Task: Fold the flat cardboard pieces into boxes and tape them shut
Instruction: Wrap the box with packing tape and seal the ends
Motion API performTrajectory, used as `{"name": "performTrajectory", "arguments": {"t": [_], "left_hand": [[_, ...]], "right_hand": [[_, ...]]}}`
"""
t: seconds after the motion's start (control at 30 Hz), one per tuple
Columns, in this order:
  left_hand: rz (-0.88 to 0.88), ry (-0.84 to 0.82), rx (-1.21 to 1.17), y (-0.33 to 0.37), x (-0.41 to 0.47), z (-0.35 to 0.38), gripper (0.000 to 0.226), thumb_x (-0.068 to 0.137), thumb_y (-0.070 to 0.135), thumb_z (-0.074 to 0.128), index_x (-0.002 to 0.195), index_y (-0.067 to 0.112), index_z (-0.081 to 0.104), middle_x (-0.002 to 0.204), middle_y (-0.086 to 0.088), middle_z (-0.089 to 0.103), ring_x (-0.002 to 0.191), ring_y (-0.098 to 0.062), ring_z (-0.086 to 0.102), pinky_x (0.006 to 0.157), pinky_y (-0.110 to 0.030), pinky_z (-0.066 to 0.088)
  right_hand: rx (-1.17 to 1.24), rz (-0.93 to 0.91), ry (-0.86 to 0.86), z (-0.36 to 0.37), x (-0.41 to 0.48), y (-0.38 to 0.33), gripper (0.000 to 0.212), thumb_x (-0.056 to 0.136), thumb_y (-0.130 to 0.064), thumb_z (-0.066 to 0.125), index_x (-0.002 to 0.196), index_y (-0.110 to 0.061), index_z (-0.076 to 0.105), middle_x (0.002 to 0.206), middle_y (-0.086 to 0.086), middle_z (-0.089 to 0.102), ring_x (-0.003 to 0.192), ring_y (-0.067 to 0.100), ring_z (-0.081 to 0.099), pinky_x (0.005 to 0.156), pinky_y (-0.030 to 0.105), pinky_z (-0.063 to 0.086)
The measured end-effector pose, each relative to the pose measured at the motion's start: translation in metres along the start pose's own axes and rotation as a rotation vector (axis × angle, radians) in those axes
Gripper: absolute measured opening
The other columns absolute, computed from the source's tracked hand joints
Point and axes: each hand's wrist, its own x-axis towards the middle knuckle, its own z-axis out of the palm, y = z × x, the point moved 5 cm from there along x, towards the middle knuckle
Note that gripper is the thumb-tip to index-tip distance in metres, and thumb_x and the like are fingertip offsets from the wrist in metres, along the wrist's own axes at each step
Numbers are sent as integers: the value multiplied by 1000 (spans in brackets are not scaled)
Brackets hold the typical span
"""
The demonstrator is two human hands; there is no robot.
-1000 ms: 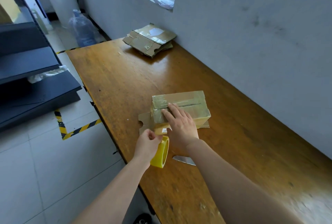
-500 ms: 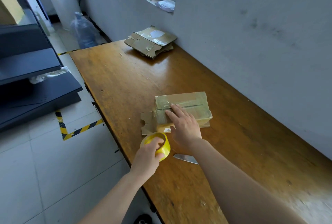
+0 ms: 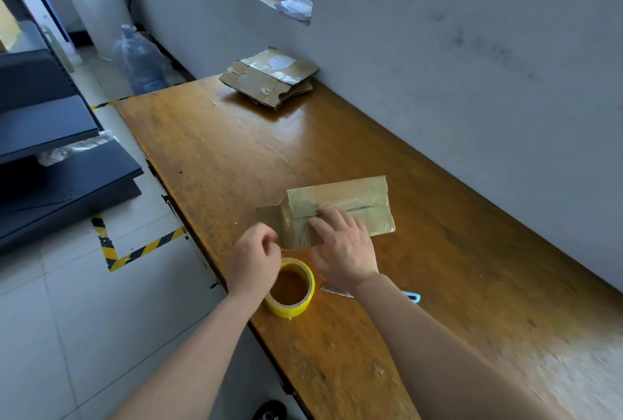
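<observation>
Dark shelves (image 3: 50,123) stand on the left over a tiled floor, with a clear water jug (image 3: 141,62) behind them by the wall.

The left hand (image 3: 256,258) hovers at the front edge of the worktop (image 3: 472,268). Its fingers are curled in toward the thumb, right at the lower corner of the box's open flap. I cannot tell whether they pinch the flap, a tape end or nothing.

Far back against the wall lies a stack of flat cardboard (image 3: 269,77), brown and patched with shiny tape. A pale patch on its top piece is too blurred to read.

A yellow tape roll (image 3: 293,288) lies flat on the worktop, just beside the left hand.

The box (image 3: 340,207) lies near the front edge, mid-worktop. It is brown cardboard, glossy with clear tape, with a dark slit along its top seam. Its left end is open, and the flaps are spread outward.

The right hand (image 3: 344,247) rests flat on the box's near side with its fingers straight and spread, pressing down.

A knife (image 3: 333,290) lies under the right forearm, its blue handle showing on the far side.
</observation>
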Motion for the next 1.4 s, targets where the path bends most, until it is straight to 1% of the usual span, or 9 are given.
{"name": "performTrajectory", "arguments": {"t": [0.1, 0.2, 0.33, 0.5, 0.67, 0.8, 0.93, 1.1, 1.4], "left_hand": [[-130, 13, -107, 4, 25, 1, 26, 98, 24, 48, 124, 23, 51, 129, -6, 49, 105, -21, 55, 82, -39, 53], [-166, -323, -136, 10, 38, 26, 47, 102, 39, 36, 148, 30, 31, 156, -1, 27, 142, -24, 27, 115, -50, 25], [-150, -429, -312, 15, 36, 40, 40, 100, 42, 43, 139, 34, 43, 145, 1, 44, 131, -19, 42, 108, -44, 37], [-155, -531, -440, 21, 29, 51, 27, 89, 53, 57, 114, 45, 52, 132, 6, 51, 123, -14, 48, 103, -44, 44], [-333, -511, -617, 33, 26, 68, 67, 85, 36, 70, 139, 28, 32, 135, 4, 47, 124, -15, 47, 90, -24, 41], [-381, -573, -517, 39, 24, 83, 103, 80, 18, 76, 154, 29, 5, 158, 4, 16, 141, -21, 27, 113, -41, 31], [-497, -555, -423, 32, 27, 89, 102, 85, 17, 71, 154, 25, -3, 159, -4, 14, 141, -28, 27, 110, -43, 31], [-484, -630, -416, 27, 28, 99, 91, 88, 28, 68, 155, 24, 6, 150, -5, 38, 138, -27, 34, 111, -44, 32], [-600, -582, -591, 24, 32, 107, 74, 91, 17, 65, 149, 27, 20, 143, -6, 44, 130, -26, 43, 110, -47, 35]], "right_hand": [[26, 17, 87, -3, -7, -2, 38, 78, -36, 59, 112, -17, 61, 119, 3, 60, 107, 25, 56, 87, 40, 50], [9, 72, 109, 0, -11, -1, 41, 85, -46, 56, 114, -18, 57, 115, 1, 58, 103, 22, 55, 82, 35, 51], [-26, 276, 173, 0, -21, 17, 55, 72, -58, 67, 100, -12, 60, 98, 7, 57, 86, 27, 55, 67, 41, 53], [238, 716, 188, 7, -42, 44, 80, 74, -80, 41, 121, -16, 50, 117, 3, 51, 109, 23, 47, 83, 34, 45], [367, 897, 99, 11, -32, 57, 80, 82, -80, 22, 150, -41, 11, 135, -1, 50, 106, 16, 57, 58, 20, 35], [379, 995, 58, 16, -30, 65, 82, 83, -71, 50, 148, -30, 20, 135, 1, 49, 116, 21, 54, 67, 25, 44], [141, 962, -8, 14, -31, 79, 82, 76, -66, 65, 138, -22, 37, 142, 7, 33, 133, 25, 33, 94, 34, 44], [92, 849, -216, 19, -15, 106, 126, 61, -84, 61, 154, -24, 0, 162, 2, -12, 148, 22, -16, 118, 46, -2], [2, 681, -283, 20, 3, 122, 114, 56, -88, 60, 149, -29, 30, 158, -3, 24, 147, 22, 14, 117, 48, 16]]}}
